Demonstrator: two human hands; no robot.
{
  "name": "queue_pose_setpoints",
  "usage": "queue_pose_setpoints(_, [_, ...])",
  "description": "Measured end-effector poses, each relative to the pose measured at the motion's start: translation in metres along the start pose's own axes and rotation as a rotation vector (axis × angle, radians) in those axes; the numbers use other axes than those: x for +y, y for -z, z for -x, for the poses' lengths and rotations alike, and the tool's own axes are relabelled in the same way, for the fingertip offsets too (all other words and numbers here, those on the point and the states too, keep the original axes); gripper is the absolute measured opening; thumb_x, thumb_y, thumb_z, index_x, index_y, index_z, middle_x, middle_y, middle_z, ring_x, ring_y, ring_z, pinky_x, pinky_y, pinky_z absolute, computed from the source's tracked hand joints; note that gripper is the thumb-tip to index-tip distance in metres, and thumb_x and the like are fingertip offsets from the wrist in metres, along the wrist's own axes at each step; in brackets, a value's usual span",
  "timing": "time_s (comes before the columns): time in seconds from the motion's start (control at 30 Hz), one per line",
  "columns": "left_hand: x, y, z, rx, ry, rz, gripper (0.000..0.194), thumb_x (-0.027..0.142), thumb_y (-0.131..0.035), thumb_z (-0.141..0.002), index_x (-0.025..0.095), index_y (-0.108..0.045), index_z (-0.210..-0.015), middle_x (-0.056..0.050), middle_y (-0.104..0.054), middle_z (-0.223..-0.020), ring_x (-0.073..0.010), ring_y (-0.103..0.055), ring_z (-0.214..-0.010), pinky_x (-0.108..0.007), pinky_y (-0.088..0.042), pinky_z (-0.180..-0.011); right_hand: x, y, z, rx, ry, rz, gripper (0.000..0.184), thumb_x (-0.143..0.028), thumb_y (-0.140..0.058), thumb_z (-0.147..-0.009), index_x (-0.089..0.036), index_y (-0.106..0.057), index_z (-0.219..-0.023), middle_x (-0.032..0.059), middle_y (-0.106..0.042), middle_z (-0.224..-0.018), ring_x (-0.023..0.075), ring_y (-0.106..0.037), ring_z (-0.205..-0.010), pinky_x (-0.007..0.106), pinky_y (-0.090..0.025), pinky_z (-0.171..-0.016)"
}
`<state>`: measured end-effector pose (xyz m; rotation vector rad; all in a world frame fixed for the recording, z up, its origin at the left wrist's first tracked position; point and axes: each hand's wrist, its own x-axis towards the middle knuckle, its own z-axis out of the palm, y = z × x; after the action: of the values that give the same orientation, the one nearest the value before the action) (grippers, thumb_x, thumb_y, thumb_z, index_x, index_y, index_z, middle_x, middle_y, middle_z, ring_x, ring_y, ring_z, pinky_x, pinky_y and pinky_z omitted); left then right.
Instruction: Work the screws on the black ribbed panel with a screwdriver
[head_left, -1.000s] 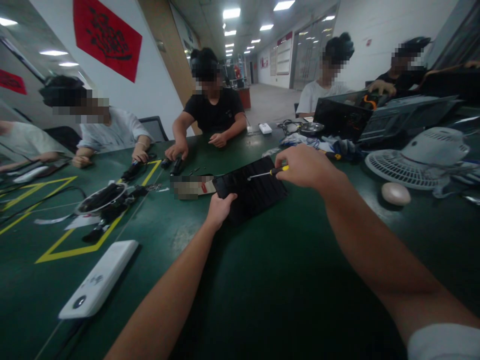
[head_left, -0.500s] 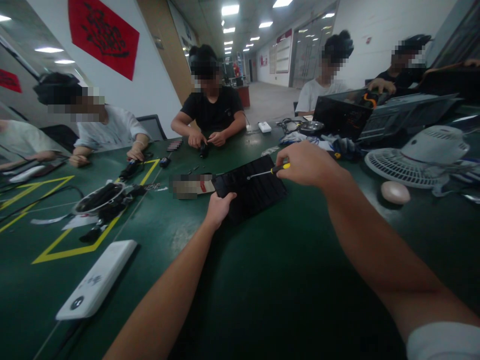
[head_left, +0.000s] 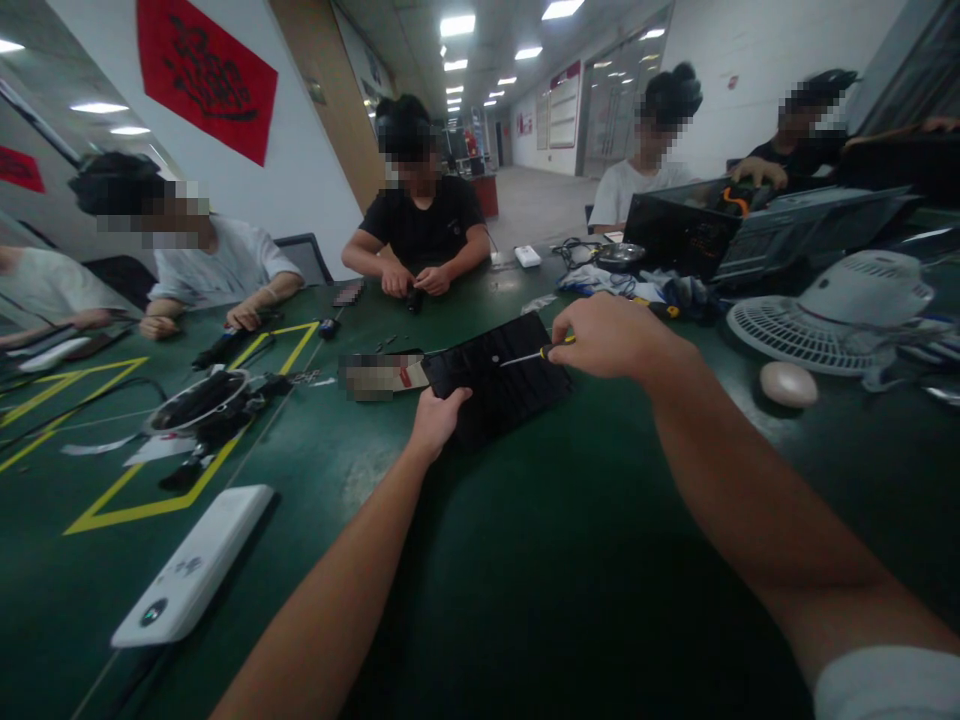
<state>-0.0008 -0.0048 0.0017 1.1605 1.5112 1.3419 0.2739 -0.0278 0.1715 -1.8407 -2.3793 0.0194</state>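
Head view: two bare hands work at a flat black panel (head_left: 510,390) on a green worktop (head_left: 570,560) in a bright office.
A red wall sheet (head_left: 210,80) bears black brush characters, and the marks on a white device (head_left: 195,565) are too small to read; the left hand (head_left: 437,420) is closed on the panel's near-left corner, thumb on top, and the right hand (head_left: 611,335), wrist bent, pinches a yellow-and-black screwdriver (head_left: 556,349) pointing at the panel's middle.
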Motion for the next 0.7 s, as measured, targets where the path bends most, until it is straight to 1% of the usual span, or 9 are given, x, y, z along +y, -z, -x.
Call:
queue_pose_setpoints(0.07, [0.0008,0.0001,0.0004,0.001,-0.002,0.003,0.035,0.04,-0.087,-0.064,0.018,-0.077,-0.09,-0.008,-0.08,-0.088,-0.0289,-0.076,-0.085,-0.042,-0.061,-0.088,0.0005,0.0028,0.0013,-0.005,0.001,0.023,0.032,-0.044,-0.069,-0.096,-0.026,-0.091,-0.111,0.0159,-0.085,-0.115,0.039,-0.077,-0.111,0.049,-0.059,-0.09])
queue_pose_setpoints(0.2, [0.0034,-0.0004,0.0022,-0.003,0.0,0.021,0.035,0.039,-0.087,-0.063,0.019,-0.076,-0.089,-0.007,-0.079,-0.088,-0.0286,-0.075,-0.086,-0.041,-0.06,-0.088,-0.0002,0.005,0.0018,0.033,-0.005,0.016,0.037,-0.045,-0.064,-0.1,-0.022,-0.09,-0.113,0.0181,-0.085,-0.112,0.0387,-0.077,-0.108,0.048,-0.059,-0.087])
queue_pose_setpoints(0.3, [0.0049,-0.0007,0.003,0.002,0.009,0.022,0.035,0.038,-0.088,-0.062,0.019,-0.076,-0.089,-0.007,-0.079,-0.086,-0.0289,-0.075,-0.085,-0.042,-0.06,-0.088,-0.0026,0.0031,0.0004,0.031,0.01,0.006,0.04,-0.046,-0.06,-0.104,-0.019,-0.09,-0.111,0.0198,-0.084,-0.107,0.0391,-0.077,-0.106,0.049,-0.058,-0.088])
queue_pose_setpoints(0.47, [0.0029,-0.0008,0.0013,0.005,-0.001,0.015,0.032,0.037,-0.088,-0.064,0.018,-0.077,-0.088,-0.008,-0.08,-0.086,-0.0283,-0.076,-0.083,-0.042,-0.061,-0.088,-0.0041,-0.0007,-0.003,0.012,0.019,0.008,0.042,-0.045,-0.059,-0.105,-0.015,-0.089,-0.109,0.0224,-0.083,-0.102,0.0415,-0.077,-0.107,0.049,-0.058,-0.088])
queue_pose_setpoints(0.6, [0.0008,-0.0008,0.0,0.01,-0.013,-0.012,0.031,0.037,-0.087,-0.066,0.018,-0.078,-0.088,-0.007,-0.079,-0.084,-0.0278,-0.075,-0.083,-0.041,-0.061,-0.087,-0.0027,-0.0021,-0.0053,-0.032,0.025,0.005,0.043,-0.045,-0.057,-0.106,-0.014,-0.088,-0.105,0.0214,-0.083,-0.098,0.0386,-0.078,-0.103,0.048,-0.057,-0.088])
queue_pose_setpoints(0.7, [0.0009,-0.0007,0.0006,-0.003,-0.009,0.007,0.034,0.038,-0.087,-0.065,0.018,-0.078,-0.091,-0.007,-0.079,-0.087,-0.0285,-0.076,-0.085,-0.041,-0.061,-0.088,-0.0021,-0.0032,-0.0063,-0.049,0.033,0.018,0.044,-0.044,-0.056,-0.106,-0.014,-0.087,-0.104,0.0215,-0.083,-0.099,0.0365,-0.078,-0.102,0.047,-0.057,-0.09])
